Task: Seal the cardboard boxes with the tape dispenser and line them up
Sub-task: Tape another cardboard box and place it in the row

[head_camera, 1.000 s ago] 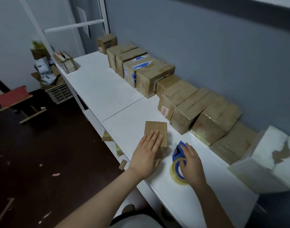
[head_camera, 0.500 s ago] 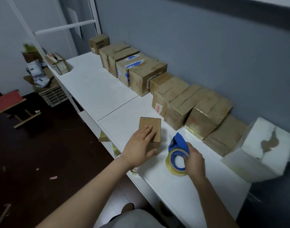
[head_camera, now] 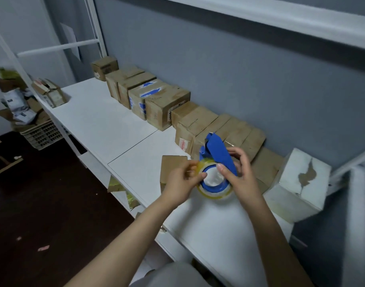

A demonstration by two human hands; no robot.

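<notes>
Dispenser (head_camera: pixel 217 160) held over white table (head_camera: pixel 107 125), by grey wall (head_camera: pixel 239 69)
Right hand (head_camera: pixel 241 179) grips its blue body, left hand (head_camera: pixel 181 181) pinches the tape (head_camera: pixel 215 195); box (head_camera: pixel 171 165) behind left hand, row of boxes (head_camera: pixel 167 106) along wall

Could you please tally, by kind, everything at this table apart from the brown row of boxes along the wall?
tape dispenser: 1
white box: 1
loose brown boxes: 2 (the small box beside the left hand, and the open box at the far edge)
Total: 4
</notes>
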